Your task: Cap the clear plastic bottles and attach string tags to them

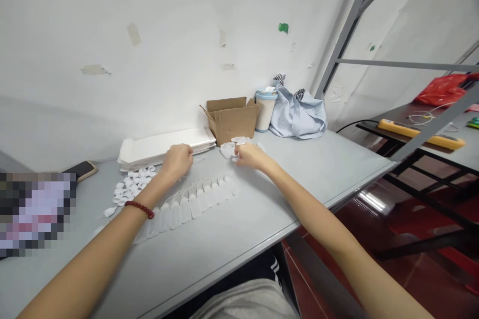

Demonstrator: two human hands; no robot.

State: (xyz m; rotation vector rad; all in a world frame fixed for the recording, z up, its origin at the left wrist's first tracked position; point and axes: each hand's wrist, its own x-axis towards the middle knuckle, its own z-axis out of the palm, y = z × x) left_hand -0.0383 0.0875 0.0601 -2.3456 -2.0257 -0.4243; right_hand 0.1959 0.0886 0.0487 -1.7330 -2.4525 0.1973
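Note:
My left hand (178, 160) is closed, fingertips together, just above the far side of a row of translucent plastic pieces (187, 208). Thin cord-like loops rise from several of them. What it pinches, if anything, is too small to make out. Farther right, my right hand (250, 156) has its fingers closed at a small heap of clear plastic pieces (227, 150), seemingly pinching one. A group of small white rolled loops (130, 187) lies left of my left wrist, which wears a dark red bead bracelet (140, 207).
Behind my hands, a stack of flat white sheets or trays (168, 145) lies along the wall. An open cardboard box (234, 122), a lidded cup (265, 109) and a light blue cloth bag (299, 117) stand at the back. A phone (86, 170) lies left; a grey metal frame (346, 35) rises right.

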